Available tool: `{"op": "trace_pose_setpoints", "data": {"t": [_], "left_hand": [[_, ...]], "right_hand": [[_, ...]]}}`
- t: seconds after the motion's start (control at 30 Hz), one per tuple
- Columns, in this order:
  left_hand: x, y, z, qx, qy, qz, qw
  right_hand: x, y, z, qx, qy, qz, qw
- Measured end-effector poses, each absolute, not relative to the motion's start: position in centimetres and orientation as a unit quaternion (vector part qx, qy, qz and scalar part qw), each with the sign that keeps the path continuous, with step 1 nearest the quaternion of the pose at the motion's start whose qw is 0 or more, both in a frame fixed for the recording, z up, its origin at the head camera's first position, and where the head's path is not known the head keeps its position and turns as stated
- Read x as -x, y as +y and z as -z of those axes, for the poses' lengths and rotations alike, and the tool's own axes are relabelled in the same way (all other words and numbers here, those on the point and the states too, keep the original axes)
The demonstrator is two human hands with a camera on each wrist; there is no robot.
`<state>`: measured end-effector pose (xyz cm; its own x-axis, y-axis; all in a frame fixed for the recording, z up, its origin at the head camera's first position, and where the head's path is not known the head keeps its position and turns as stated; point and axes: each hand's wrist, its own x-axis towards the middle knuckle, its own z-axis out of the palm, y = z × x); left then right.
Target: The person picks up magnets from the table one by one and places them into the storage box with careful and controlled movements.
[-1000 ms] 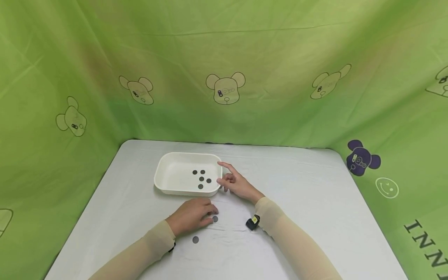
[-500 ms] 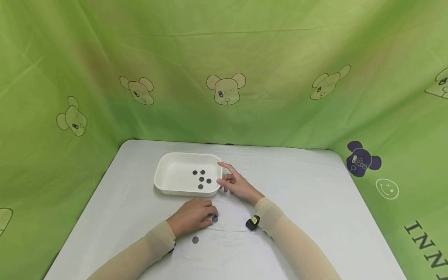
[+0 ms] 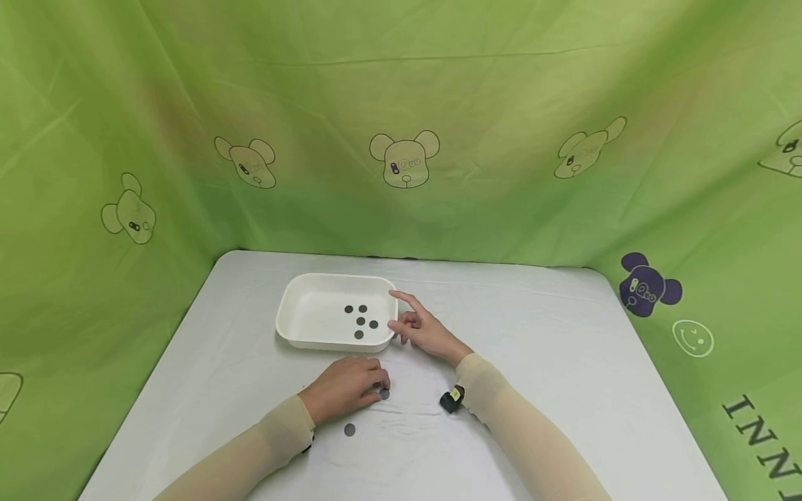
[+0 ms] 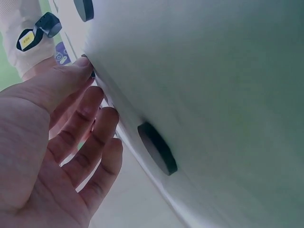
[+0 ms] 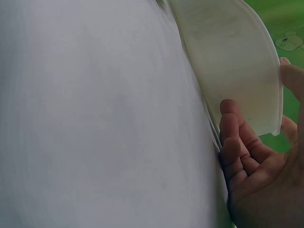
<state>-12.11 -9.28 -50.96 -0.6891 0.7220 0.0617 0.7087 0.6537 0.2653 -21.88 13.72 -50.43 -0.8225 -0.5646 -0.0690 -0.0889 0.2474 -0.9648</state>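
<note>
Only lettering I can read is "INN" [image 3: 758, 430] on the green curtain [image 3: 495, 83]; left hand [image 3: 343, 387]'s pinching a dark disc [image 3: 385, 394], right hand [image 3: 427, 332]'s gripping the white tray [image 3: 332, 344].

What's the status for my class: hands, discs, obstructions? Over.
Left hand pinches dark grey disc. Right hand grips white tray at its right end. Five discs inside. No object seen between left hand and tray.
</note>
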Motion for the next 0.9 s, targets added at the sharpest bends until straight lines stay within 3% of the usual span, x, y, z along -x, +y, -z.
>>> {"op": "trace_pose_setpoints", "data": {"t": [0.9], "left_hand": [[12.04, -8.96, 51.43, -0.408, 0.900, -0.154, 0.030]], "right_hand": [[21.84, 13.70, 50.49, 0.208, 0.766, 0.571, 0.208]]}}
